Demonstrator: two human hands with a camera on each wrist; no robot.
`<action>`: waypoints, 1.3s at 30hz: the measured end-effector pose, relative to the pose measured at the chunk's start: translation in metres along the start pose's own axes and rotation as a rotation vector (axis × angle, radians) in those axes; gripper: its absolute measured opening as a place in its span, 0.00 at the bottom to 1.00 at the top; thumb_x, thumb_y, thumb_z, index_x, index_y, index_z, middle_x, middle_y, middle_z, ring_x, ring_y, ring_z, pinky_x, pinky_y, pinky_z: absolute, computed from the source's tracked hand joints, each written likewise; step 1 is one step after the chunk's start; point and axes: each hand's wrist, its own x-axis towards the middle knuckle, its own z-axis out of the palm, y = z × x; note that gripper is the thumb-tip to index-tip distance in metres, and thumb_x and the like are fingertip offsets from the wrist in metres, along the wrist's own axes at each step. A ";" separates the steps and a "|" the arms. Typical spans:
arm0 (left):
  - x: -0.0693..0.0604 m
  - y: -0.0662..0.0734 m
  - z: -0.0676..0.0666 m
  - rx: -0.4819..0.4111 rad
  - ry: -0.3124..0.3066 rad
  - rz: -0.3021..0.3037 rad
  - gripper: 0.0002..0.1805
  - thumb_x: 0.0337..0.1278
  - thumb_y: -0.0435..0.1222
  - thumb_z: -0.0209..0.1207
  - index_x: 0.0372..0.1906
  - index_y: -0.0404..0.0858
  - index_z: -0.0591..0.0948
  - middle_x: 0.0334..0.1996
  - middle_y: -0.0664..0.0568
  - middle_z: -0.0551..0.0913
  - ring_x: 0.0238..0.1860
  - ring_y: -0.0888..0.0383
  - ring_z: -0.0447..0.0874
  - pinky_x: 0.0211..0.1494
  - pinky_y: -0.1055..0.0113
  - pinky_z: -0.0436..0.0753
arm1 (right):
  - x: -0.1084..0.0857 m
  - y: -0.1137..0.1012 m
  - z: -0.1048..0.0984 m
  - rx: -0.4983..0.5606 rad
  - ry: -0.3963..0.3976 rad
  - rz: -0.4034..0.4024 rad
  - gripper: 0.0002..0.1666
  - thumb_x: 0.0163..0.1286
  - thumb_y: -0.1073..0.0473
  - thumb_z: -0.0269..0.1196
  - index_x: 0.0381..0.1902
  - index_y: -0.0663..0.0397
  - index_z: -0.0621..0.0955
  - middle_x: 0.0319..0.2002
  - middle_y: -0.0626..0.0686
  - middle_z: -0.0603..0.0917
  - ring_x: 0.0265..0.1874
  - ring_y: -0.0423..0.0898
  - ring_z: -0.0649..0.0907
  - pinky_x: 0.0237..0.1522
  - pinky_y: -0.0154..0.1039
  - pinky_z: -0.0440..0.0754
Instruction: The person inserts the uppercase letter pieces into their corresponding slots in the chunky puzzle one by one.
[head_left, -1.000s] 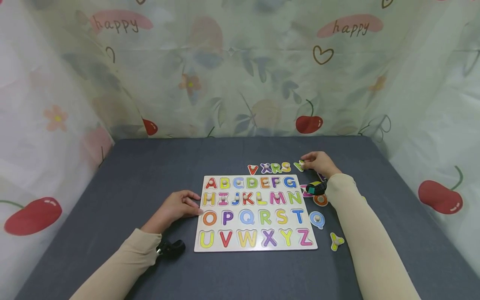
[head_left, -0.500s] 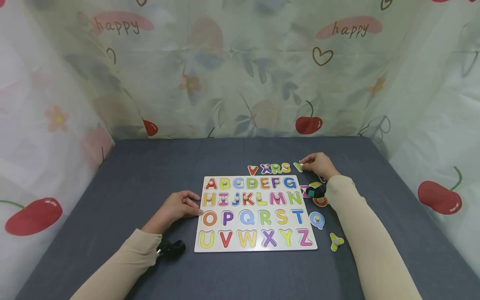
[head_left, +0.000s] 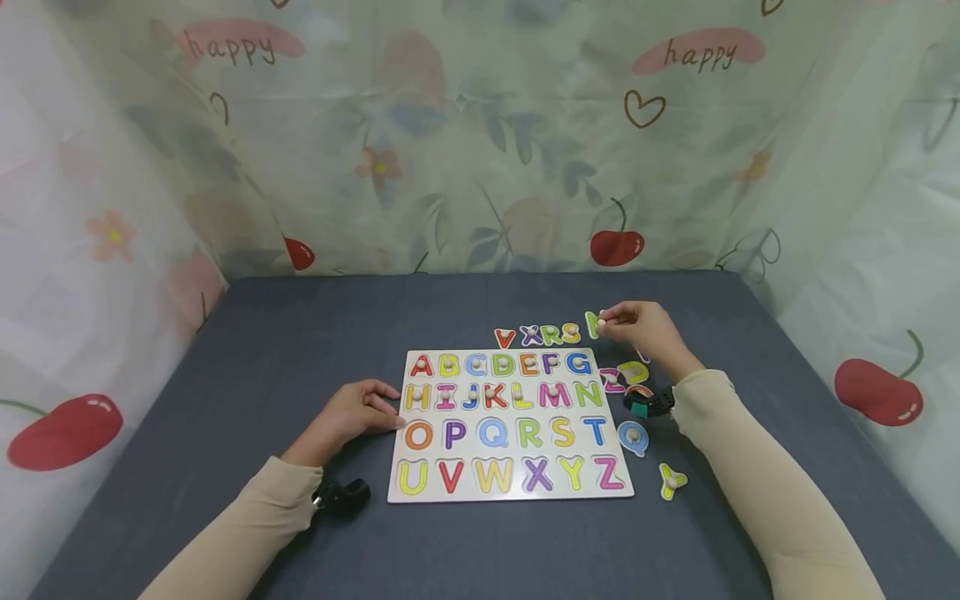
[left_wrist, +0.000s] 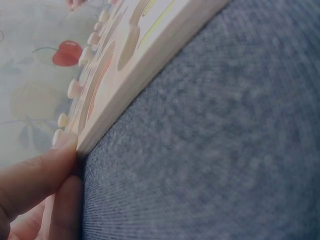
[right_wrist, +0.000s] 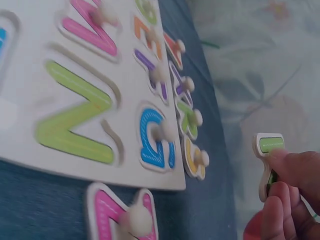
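My right hand (head_left: 647, 330) pinches a green letter piece (head_left: 592, 325), which looks like an N, just beyond the far right corner of the alphabet puzzle board (head_left: 517, 497). In the right wrist view, thumb and fingertips hold this green piece (right_wrist: 271, 144) nearly edge-on, up off the table. My left hand (head_left: 358, 410) grips the board's left edge. The left wrist view has the thumb (left_wrist: 52, 162) on the board's corner, a finger beside its edge. Knobbed letters A to M sit in the upper rows. The N recess (right_wrist: 80, 117) shows only its green print.
Beyond the board lie loose letters: red V (head_left: 505, 337), purple X (head_left: 531, 335), green R (head_left: 551, 335), yellow S (head_left: 572, 332). To its right are pink Z (head_left: 611, 380), a yellow piece (head_left: 634, 372), blue Q (head_left: 633, 438) and yellow-green Y (head_left: 672, 481). The wrist strap partly covers an orange piece.
My right hand has raised the green letter slightly and turned it more upright. The right forearm has swung to the right, uncovering the yellow piece. My left hand stays on the board.
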 end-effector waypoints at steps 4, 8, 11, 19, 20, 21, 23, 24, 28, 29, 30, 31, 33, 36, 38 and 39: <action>0.000 0.000 0.000 -0.005 0.006 -0.007 0.26 0.43 0.29 0.73 0.50 0.31 0.77 0.26 0.51 0.84 0.27 0.61 0.82 0.33 0.70 0.80 | -0.018 -0.004 0.004 0.005 -0.017 -0.025 0.20 0.66 0.50 0.66 0.47 0.58 0.81 0.41 0.57 0.84 0.40 0.51 0.81 0.47 0.48 0.78; -0.001 0.000 0.000 -0.006 0.013 -0.009 0.25 0.43 0.30 0.73 0.49 0.31 0.77 0.26 0.50 0.83 0.27 0.61 0.82 0.33 0.69 0.80 | -0.034 -0.006 0.010 0.009 -0.046 -0.038 0.20 0.65 0.51 0.67 0.47 0.59 0.82 0.39 0.56 0.84 0.39 0.52 0.83 0.44 0.47 0.80; -0.001 0.000 0.000 0.002 0.012 -0.003 0.25 0.43 0.30 0.73 0.50 0.31 0.77 0.26 0.50 0.84 0.28 0.60 0.82 0.33 0.69 0.80 | -0.043 -0.005 0.016 0.017 -0.068 -0.027 0.18 0.64 0.52 0.68 0.46 0.60 0.83 0.38 0.56 0.85 0.37 0.52 0.84 0.41 0.45 0.82; -0.001 0.000 0.001 0.001 0.012 0.000 0.25 0.43 0.30 0.73 0.49 0.31 0.77 0.26 0.50 0.83 0.28 0.60 0.82 0.34 0.69 0.81 | -0.053 0.008 0.031 -0.020 -0.119 0.000 0.15 0.61 0.54 0.70 0.41 0.59 0.84 0.33 0.52 0.85 0.31 0.45 0.81 0.34 0.34 0.79; -0.001 0.000 0.001 -0.001 0.012 -0.002 0.25 0.43 0.30 0.73 0.49 0.31 0.77 0.26 0.50 0.83 0.28 0.60 0.82 0.34 0.69 0.81 | -0.054 0.009 0.033 -0.029 -0.122 0.003 0.16 0.60 0.53 0.70 0.41 0.58 0.84 0.32 0.52 0.85 0.30 0.44 0.80 0.34 0.35 0.77; -0.002 0.000 0.001 -0.002 0.008 0.002 0.25 0.43 0.29 0.73 0.49 0.31 0.77 0.26 0.49 0.83 0.28 0.60 0.83 0.34 0.69 0.81 | -0.055 0.011 0.034 -0.032 -0.122 0.010 0.15 0.60 0.53 0.70 0.40 0.57 0.84 0.32 0.51 0.85 0.30 0.44 0.80 0.34 0.35 0.76; -0.002 0.000 0.002 -0.006 0.009 -0.003 0.25 0.43 0.29 0.73 0.49 0.31 0.77 0.26 0.49 0.83 0.28 0.60 0.83 0.34 0.69 0.81 | -0.057 0.012 0.035 -0.049 -0.126 0.007 0.15 0.60 0.53 0.70 0.40 0.57 0.85 0.31 0.50 0.85 0.30 0.43 0.80 0.36 0.35 0.76; -0.002 0.000 0.002 -0.009 0.009 -0.003 0.25 0.43 0.29 0.73 0.49 0.31 0.77 0.26 0.49 0.83 0.28 0.60 0.83 0.34 0.69 0.81 | -0.057 0.013 0.036 -0.053 -0.129 0.006 0.15 0.60 0.52 0.70 0.40 0.57 0.85 0.31 0.50 0.85 0.30 0.43 0.80 0.36 0.36 0.76; -0.002 0.000 0.001 -0.005 0.010 0.001 0.25 0.43 0.29 0.73 0.49 0.31 0.77 0.27 0.49 0.83 0.28 0.60 0.83 0.34 0.69 0.81 | -0.058 0.015 0.039 -0.058 -0.136 0.004 0.15 0.61 0.52 0.70 0.40 0.56 0.85 0.31 0.49 0.86 0.30 0.43 0.80 0.36 0.36 0.76; -0.002 0.000 0.001 -0.001 0.009 0.004 0.25 0.43 0.30 0.73 0.50 0.31 0.77 0.27 0.49 0.83 0.28 0.60 0.83 0.34 0.69 0.81 | -0.058 0.015 0.039 -0.057 -0.137 0.005 0.15 0.61 0.52 0.70 0.40 0.56 0.85 0.31 0.49 0.86 0.30 0.43 0.80 0.36 0.36 0.76; -0.002 0.000 0.001 0.001 0.009 0.006 0.25 0.43 0.30 0.73 0.50 0.31 0.77 0.27 0.49 0.83 0.28 0.60 0.82 0.34 0.69 0.81 | -0.058 0.015 0.040 -0.055 -0.136 0.004 0.14 0.61 0.53 0.69 0.40 0.56 0.85 0.31 0.49 0.86 0.30 0.42 0.80 0.35 0.36 0.76; -0.002 0.000 0.000 0.003 0.009 0.008 0.26 0.43 0.30 0.73 0.50 0.31 0.77 0.27 0.49 0.83 0.28 0.60 0.82 0.34 0.69 0.81 | -0.058 0.015 0.040 -0.052 -0.136 0.003 0.14 0.62 0.53 0.69 0.40 0.56 0.85 0.31 0.49 0.86 0.30 0.42 0.80 0.35 0.36 0.76; -0.002 -0.001 0.001 0.000 0.012 0.010 0.26 0.43 0.30 0.73 0.50 0.30 0.77 0.27 0.49 0.83 0.28 0.60 0.82 0.34 0.68 0.81 | -0.058 0.015 0.041 -0.044 -0.138 0.001 0.14 0.62 0.54 0.69 0.40 0.57 0.85 0.31 0.50 0.86 0.30 0.43 0.80 0.35 0.36 0.76; -0.002 -0.001 0.001 -0.001 0.011 0.009 0.26 0.43 0.30 0.73 0.50 0.31 0.77 0.27 0.49 0.83 0.28 0.60 0.82 0.34 0.69 0.81 | -0.058 0.015 0.043 -0.042 -0.146 0.000 0.13 0.62 0.54 0.69 0.40 0.57 0.85 0.31 0.50 0.85 0.29 0.42 0.80 0.34 0.36 0.77; -0.002 -0.001 0.001 -0.002 0.010 0.011 0.25 0.43 0.30 0.73 0.50 0.31 0.77 0.27 0.50 0.83 0.28 0.60 0.82 0.34 0.69 0.81 | -0.058 0.015 0.044 -0.047 -0.150 0.004 0.13 0.62 0.54 0.69 0.40 0.57 0.85 0.31 0.50 0.85 0.29 0.42 0.80 0.34 0.36 0.77; -0.002 0.000 0.001 -0.002 0.010 0.012 0.25 0.43 0.30 0.73 0.50 0.31 0.77 0.26 0.50 0.83 0.27 0.60 0.82 0.33 0.69 0.81 | -0.058 0.014 0.044 -0.053 -0.149 0.006 0.13 0.62 0.54 0.69 0.39 0.57 0.85 0.30 0.50 0.86 0.29 0.42 0.80 0.34 0.36 0.77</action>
